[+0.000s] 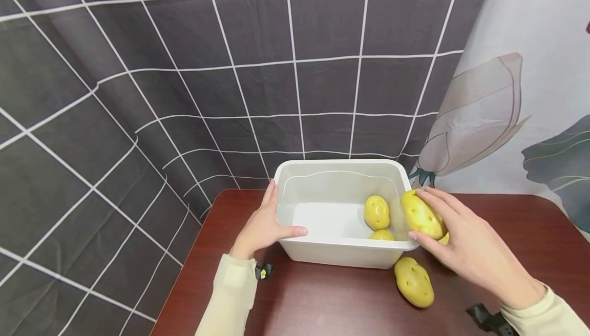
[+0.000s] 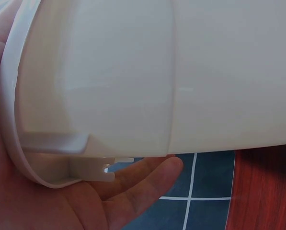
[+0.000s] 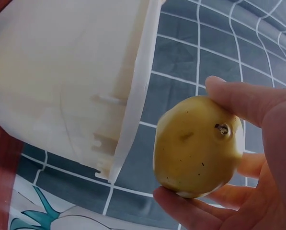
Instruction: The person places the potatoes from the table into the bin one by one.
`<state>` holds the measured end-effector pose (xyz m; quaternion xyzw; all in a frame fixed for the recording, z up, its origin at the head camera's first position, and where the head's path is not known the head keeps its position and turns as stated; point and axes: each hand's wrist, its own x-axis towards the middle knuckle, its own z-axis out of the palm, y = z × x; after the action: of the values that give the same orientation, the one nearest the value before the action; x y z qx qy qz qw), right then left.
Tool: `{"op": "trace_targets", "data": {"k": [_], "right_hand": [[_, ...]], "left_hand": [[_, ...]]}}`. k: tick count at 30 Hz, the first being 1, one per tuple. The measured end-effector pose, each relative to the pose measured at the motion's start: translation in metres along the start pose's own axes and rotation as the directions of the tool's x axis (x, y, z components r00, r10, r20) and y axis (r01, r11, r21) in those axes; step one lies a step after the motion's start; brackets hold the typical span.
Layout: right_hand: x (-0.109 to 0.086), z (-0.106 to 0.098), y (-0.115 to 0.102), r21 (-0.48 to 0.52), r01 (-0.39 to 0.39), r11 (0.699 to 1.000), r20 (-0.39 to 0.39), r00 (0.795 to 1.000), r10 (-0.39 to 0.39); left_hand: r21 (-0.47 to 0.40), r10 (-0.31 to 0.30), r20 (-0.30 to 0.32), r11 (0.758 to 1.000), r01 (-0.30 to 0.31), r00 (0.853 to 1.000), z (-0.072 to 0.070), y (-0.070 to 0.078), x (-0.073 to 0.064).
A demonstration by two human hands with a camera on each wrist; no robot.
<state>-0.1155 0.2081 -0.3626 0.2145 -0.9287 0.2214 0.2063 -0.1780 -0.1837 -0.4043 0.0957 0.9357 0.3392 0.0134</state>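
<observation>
A white plastic bin (image 1: 341, 252) stands on the table, with two yellow potatoes (image 1: 377, 213) inside at its right end. My left hand (image 1: 260, 228) holds the bin's left front corner, thumb over the front rim and fingers along the left side. In the left wrist view that hand (image 2: 128, 191) lies against the bin's rim and outer wall. My right hand (image 1: 475, 244) grips another potato (image 1: 420, 215) between thumb and fingers, level with the bin's right rim. The right wrist view shows this potato (image 3: 198, 146) held beside the bin wall (image 3: 56, 86).
One potato (image 1: 414, 282) lies on the table in front of the bin's right corner. Part of another potato (image 1: 444, 238) shows beneath my right hand. The dark red table (image 1: 322, 300) meets a grid-patterned cloth (image 1: 322, 90) behind, with a floral cloth (image 1: 488, 95) at right.
</observation>
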Motion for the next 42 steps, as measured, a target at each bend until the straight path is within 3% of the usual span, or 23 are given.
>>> {"op": "trace_targets", "data": {"k": [16,33,42], "right_hand": [[0.008,0.002,-0.003,0.014,0.021,1.0,0.063,0.998,-0.022],[0.018,0.014,-0.007,0.028,0.056,0.998,0.058,0.997,-0.058],[0.025,0.02,-0.01,0.035,0.043,0.998,0.107,0.993,-0.047]], "left_hand": [[0.009,0.009,0.003,1.0,-0.009,1.0,-0.001,0.003,0.001],[-0.001,0.005,-0.008,1.0,-0.005,1.0,0.0,0.0,-0.001],[0.0,0.004,-0.01,1.0,-0.004,1.0,0.001,0.0,0.0]]}}
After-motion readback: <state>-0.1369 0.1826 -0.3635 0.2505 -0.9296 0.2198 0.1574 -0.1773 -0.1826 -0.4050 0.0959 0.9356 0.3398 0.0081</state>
